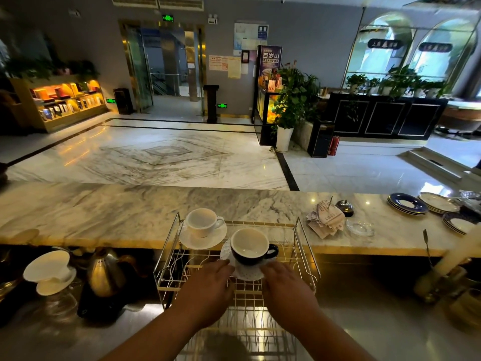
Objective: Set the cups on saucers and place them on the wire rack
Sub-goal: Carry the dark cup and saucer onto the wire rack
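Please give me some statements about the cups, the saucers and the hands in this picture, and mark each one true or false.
1. The white cup stands on a saucer at the rack's far left. True.
2. The dark cup lies upside down. False: it stands upright, opening up.
3. Both the left hand and the right hand are at the dotted saucer. True.
4. The wire rack holds three cups. False: two.

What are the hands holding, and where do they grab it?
Both hands, left hand and right hand, hold the white saucer by its near edge; the dark cup sits on it.
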Motion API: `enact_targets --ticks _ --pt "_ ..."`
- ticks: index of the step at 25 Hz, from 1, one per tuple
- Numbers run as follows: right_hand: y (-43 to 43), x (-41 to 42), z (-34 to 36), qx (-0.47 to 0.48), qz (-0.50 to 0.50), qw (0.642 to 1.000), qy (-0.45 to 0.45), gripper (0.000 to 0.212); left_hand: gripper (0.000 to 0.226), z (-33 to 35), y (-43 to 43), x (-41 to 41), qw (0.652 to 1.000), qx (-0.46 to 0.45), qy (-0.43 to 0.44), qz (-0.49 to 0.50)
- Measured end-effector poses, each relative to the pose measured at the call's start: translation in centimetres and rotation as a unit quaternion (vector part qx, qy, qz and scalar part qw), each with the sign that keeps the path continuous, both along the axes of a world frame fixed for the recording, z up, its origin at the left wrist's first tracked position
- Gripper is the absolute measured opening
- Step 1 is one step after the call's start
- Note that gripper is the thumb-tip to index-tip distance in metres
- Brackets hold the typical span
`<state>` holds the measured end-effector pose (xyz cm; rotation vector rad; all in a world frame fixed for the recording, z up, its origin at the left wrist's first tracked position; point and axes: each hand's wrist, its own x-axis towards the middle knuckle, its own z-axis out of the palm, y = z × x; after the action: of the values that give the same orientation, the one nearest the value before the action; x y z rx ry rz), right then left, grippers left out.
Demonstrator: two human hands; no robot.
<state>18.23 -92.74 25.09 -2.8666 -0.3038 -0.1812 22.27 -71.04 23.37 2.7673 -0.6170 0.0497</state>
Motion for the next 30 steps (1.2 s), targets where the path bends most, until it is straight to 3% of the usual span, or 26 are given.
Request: enact_targets --ticks 6,20,26,30 --pt "2.1 -0.9 -1.5 -0.102 0.064 0.987 0.102 0.066 0.063 -0.5 1.0 -0.2 0.991 0.081 0.046 -0.096" --pt "-0.1 0.8 -2.1 -0.112 0.041 0.986 0.114 0.067 0.066 -1.4 -1.6 1.5 0.989 0.083 0.042 -0.113" --pt "-1.8 2.4 -2.4 -0.162 0.047 0.978 0.123 0.065 0.068 -1.7 -3.9 3.1 0.991 0.073 0.042 -0.101" --pt "-2.8 3.3 -2.2 -0.135 0.028 0.982 0.126 0.069 0.068 -2.0 -4.9 4.1 0.992 0.067 0.047 -0.098"
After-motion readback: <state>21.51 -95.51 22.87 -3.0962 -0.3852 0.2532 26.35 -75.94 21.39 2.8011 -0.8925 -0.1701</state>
